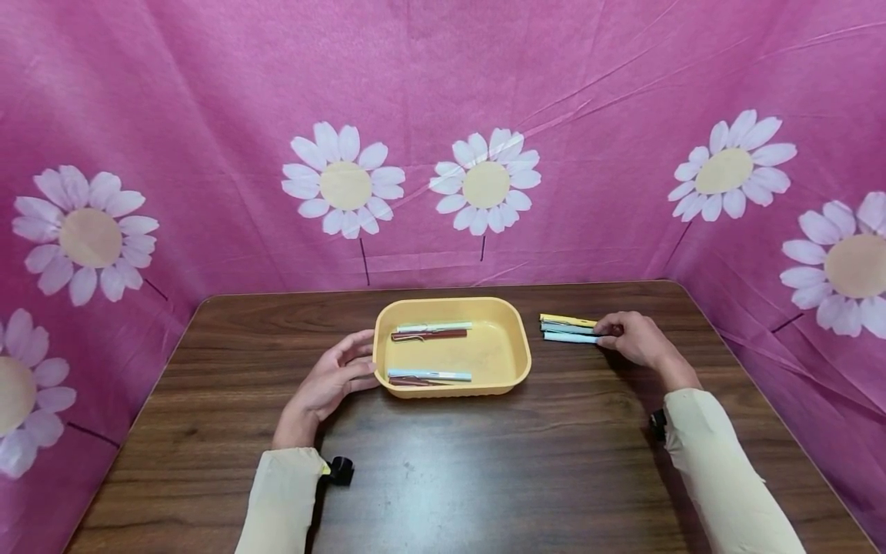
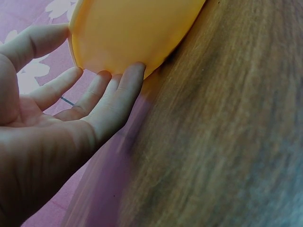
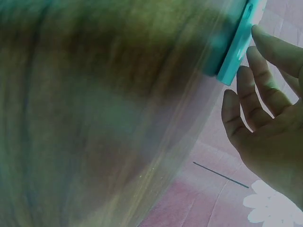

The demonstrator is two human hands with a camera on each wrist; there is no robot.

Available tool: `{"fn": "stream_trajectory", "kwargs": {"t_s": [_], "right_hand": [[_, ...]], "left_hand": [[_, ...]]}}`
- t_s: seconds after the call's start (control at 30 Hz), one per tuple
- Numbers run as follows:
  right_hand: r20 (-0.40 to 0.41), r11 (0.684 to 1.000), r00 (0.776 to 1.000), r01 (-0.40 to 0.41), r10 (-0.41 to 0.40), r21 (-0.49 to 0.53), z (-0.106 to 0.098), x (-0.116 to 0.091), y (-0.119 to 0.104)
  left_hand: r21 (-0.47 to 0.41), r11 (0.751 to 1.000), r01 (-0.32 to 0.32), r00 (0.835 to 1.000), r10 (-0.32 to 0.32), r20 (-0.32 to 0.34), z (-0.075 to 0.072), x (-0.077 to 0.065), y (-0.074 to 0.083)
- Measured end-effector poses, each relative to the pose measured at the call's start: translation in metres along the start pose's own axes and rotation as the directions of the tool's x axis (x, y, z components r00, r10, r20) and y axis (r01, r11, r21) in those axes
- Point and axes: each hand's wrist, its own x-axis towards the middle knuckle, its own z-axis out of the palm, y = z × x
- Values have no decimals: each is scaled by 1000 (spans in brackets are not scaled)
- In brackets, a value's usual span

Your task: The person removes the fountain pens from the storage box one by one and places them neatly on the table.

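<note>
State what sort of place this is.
Probably an indoor filming booth: magenta daisy-printed fabric hangs behind and on both sides of a dark brown wood-grain table, and a small black box-shaped device sits at the left wrist.

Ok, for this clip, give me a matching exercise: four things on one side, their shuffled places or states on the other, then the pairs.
1. Tray
2. Left hand
3. Right hand
4. Yellow pen

A. At the right ends of the loose pens
B. Far side of the loose group
C. Has pens lying inside
D. Touching the tray's left end

Pairs: 1-C, 2-D, 3-A, 4-B
</note>
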Motion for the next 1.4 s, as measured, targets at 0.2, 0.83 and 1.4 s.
{"fn": "stream_trajectory", "kwargs": {"t_s": [0.2, 0.83, 1.4], "right_hand": [[-15, 999, 1000, -18, 19, 33, 0, -1, -5], [-120, 988, 992, 55, -37, 147, 14, 1, -41], [-169, 963, 981, 136, -97, 234, 20, 3, -83]], "left_hand": [[-3, 1000, 1, 1000, -1, 0, 0, 0, 0], [17, 1000, 17, 999, -16, -29, 0, 1, -3], [22, 999, 31, 998, -30, -49, 3, 2, -1]]}}
